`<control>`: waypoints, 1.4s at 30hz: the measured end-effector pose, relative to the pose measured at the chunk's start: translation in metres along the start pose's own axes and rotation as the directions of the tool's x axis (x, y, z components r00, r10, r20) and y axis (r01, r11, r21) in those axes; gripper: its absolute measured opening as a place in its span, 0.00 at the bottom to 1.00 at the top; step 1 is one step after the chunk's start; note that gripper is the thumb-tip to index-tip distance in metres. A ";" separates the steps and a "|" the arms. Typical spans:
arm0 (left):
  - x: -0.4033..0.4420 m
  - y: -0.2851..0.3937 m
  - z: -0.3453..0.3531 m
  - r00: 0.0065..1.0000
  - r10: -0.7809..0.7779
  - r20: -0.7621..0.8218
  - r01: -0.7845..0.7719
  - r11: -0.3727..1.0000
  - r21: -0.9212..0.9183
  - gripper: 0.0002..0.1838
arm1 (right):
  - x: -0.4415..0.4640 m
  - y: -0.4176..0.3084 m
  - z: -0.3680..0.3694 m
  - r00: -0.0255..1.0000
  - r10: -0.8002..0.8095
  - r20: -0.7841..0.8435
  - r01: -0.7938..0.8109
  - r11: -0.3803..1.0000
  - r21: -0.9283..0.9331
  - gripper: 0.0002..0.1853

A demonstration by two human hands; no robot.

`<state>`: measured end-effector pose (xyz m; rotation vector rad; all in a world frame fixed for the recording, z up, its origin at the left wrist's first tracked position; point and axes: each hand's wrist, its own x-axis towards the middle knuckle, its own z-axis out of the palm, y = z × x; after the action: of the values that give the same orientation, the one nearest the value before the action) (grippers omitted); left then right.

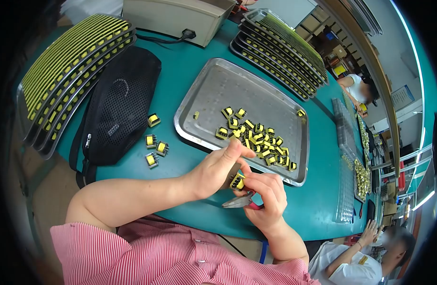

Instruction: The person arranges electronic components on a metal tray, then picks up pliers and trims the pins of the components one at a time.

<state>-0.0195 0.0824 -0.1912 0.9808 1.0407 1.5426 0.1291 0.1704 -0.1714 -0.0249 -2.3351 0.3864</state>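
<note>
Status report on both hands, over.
Right hand gripping pliers, fingers at yellow-wound component. Left hand close beside it. Metal tray of loose components just beyond; nothing visibly blocking.

Single head-worn camera, wide and bowed at the rim, looks forward and down past the striped shirt (180, 256) to left hand (211, 173) and right hand (268, 197) close below, green table (318, 190) beyond, room off right (leaning steeply, dark corners).

Red-and-white striped shirt (180, 259); green table (318, 190); black bag (121, 107).
</note>
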 end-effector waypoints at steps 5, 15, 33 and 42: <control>-0.001 -0.002 0.001 1.000 0.006 0.030 -0.005 1.000 -0.028 0.41 | 0.000 -0.002 -0.001 1.000 0.001 0.030 -0.001 1.000 -0.004 0.26; -0.004 0.000 0.001 0.997 0.018 0.071 -0.031 0.984 0.177 0.38 | 0.002 -0.007 -0.002 0.997 0.013 0.073 -0.013 1.000 0.009 0.24; 0.000 -0.007 0.008 0.984 -0.065 0.169 0.102 0.969 -0.225 0.42 | 0.002 -0.015 -0.003 1.000 -0.001 0.020 0.001 1.000 0.010 0.21; -0.002 -0.005 0.011 0.984 -0.114 0.136 0.147 0.951 -0.271 0.43 | 0.002 -0.015 -0.002 0.999 0.042 0.026 -0.043 0.999 0.025 0.21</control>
<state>-0.0070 0.0829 -0.1929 0.7799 0.7622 1.4563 0.1305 0.1565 -0.1644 -0.0573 -2.3578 0.4404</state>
